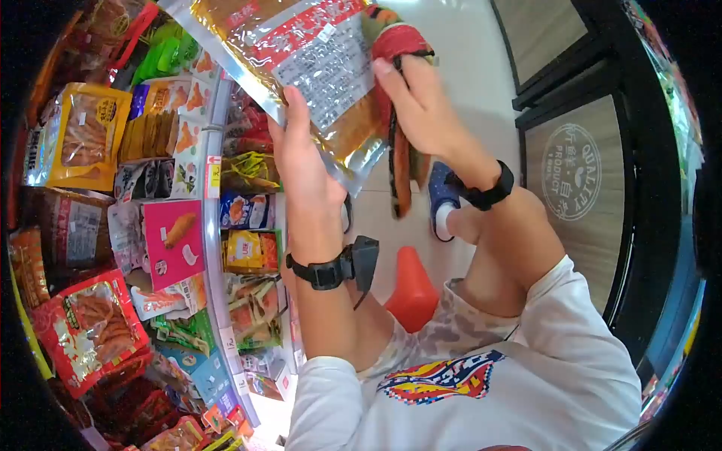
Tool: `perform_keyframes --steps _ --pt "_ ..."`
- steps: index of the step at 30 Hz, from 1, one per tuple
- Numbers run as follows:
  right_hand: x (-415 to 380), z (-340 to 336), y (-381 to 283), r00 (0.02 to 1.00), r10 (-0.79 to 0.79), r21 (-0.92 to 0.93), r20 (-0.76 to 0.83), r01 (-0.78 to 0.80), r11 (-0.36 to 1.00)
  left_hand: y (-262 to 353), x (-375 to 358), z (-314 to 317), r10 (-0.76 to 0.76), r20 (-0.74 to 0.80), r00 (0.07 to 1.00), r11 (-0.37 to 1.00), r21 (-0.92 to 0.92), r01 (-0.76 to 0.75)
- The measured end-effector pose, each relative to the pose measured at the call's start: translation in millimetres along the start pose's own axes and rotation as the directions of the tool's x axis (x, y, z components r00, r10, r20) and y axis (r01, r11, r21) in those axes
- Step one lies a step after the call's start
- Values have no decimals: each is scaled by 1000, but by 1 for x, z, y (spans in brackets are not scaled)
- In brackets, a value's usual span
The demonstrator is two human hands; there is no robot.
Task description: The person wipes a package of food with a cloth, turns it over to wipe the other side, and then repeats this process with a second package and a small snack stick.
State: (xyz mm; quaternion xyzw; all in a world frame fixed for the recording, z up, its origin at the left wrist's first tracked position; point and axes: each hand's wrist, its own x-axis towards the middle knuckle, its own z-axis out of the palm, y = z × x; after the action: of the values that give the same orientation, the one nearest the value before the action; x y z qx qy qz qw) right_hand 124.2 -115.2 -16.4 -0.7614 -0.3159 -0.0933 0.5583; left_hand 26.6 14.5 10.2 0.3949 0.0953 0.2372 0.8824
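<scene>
My left hand (pixel 308 154) is closed on the lower left edge of a large shiny plastic food packet (pixel 320 71). Through its clear film shows something brown, and it bears a red band and a block of small print. A folded cloth (pixel 402 41) in red and green with dark edging is in my right hand (pixel 425 105), its end hanging down. The cloth lies against the packet's right side, and the fingers beneath it are partly hidden.
Shelves on the left carry many snack packets, among them a yellow bag (pixel 86 135) and a red bag (pixel 94 331). A price rail (pixel 216 177) runs along them. An orange-red stool (pixel 412 289) is between my legs. Dark-framed wooden panels (pixel 575 165) stand at the right.
</scene>
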Motion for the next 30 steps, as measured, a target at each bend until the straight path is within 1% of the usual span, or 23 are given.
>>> perform_keyframes --steps 1,2,4,6,7,9,10,11,12,15,16,17,19,20,21,22,23,25,26,27,28,29,30 --pt "2 -2 3 997 41 31 -63 -39 999 1 -2 2 0 1 1000 1000 -4 0" --pt "3 -4 5 996 58 117 -74 -49 992 2 -4 4 -1 -11 1000 1000 24 1" --pt "2 -7 12 995 86 96 -57 -81 992 3 -5 8 1 -26 1000 999 51 0" --pt "0 -6 13 992 120 78 -41 -116 990 4 -6 10 49 -124 991 997 68 -40" --pt "-1 -4 11 986 155 112 -53 -149 983 5 -6 8 49 -127 991 997 70 -40" --pt "-6 1 6 979 192 147 -65 -181 972 8 -5 4 58 -227 972 997 70 -44" --pt "-9 5 5 964 260 184 -55 -246 952 11 -4 3 87 -163 983 995 62 -77" --pt "-12 9 5 945 325 220 -42 -309 925 13 -3 0 87 -163 983 995 63 -78" --pt "-15 15 3 962 267 186 -52 -253 949 16 -2 -4 96 -138 986 995 46 -90" --pt "-26 23 -4 965 259 226 -49 -242 944 18 -1 -8 90 -103 991 996 -1 -91" --pt "-26 24 -6 980 190 183 -64 -176 967 19 -2 -6 80 -91 993 996 -37 -83" --pt "-26 24 -9 980 191 185 -62 -177 967 20 -3 -5 69 -79 994 994 -74 -75" --pt "-28 22 -16 988 146 170 -53 -136 976 20 -5 3 81 -95 992 995 -55 -87" --pt "-29 22 -16 988 146 170 -51 -136 976 20 -6 5 93 -110 990 995 -36 -97" --pt "-30 21 -16 985 173 162 0 -171 972 20 -5 3 94 -111 989 994 -36 -98" --pt "-32 22 -17 978 200 153 50 -206 967 20 -5 0 74 -73 995 995 -68 -79" --pt "-35 23 -20 978 200 153 52 -206 967 20 -4 -2 56 -33 998 993 -99 -59" --pt "-43 25 -26 981 30 -25 191 -26 999 13 3 -8 57 -26 998 990 -127 -60" --pt "-46 32 -26 980 -117 11 160 117 993 10 6 -11 57 -21 998 986 -156 -60" --pt "-49 36 -27 979 -120 13 162 119 993 10 8 -11 50 -4 999 987 -151 -50" --pt "-52 39 -28 948 -265 3 179 269 963 9 7 -11 61 -47 997 994 -91 -65" --pt "-56 41 -30 894 -402 -5 197 411 911 9 5 -11 72 -90 993 997 -30 -75" --pt "-58 40 -35 828 -487 23 279 501 865 13 1 -8 74 -93 993 997 -29 -77"
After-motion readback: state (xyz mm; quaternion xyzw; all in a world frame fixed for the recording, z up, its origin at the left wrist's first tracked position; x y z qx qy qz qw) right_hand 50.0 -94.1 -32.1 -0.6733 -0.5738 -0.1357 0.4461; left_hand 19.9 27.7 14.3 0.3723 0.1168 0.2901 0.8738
